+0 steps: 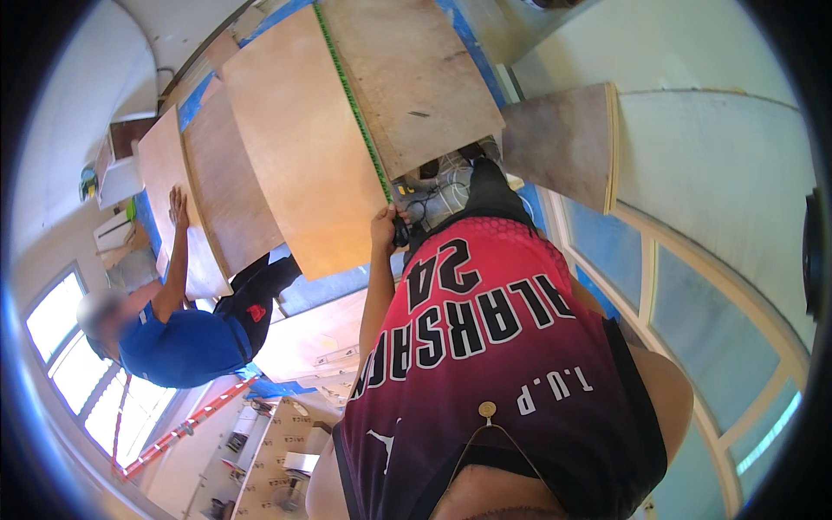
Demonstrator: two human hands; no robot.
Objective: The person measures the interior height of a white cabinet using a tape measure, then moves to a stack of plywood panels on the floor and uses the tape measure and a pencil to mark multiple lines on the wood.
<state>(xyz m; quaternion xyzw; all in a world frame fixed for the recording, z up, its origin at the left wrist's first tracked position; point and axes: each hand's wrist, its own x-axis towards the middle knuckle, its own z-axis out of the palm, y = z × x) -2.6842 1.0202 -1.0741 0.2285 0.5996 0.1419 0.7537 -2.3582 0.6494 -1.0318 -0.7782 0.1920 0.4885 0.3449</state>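
A daylight-bright window sits in the pale wall, near an orange ladder.

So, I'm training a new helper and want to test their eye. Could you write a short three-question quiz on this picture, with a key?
1. Fill in: the camera wearer's left hand holds a black ____.
2. True or false: the orange ladder is on the picture's right side.
3. The long strip laid over the boards is: A) white, B) green, C) orange.

Key: 1. tape measure; 2. false, it is on the left; 3. B.
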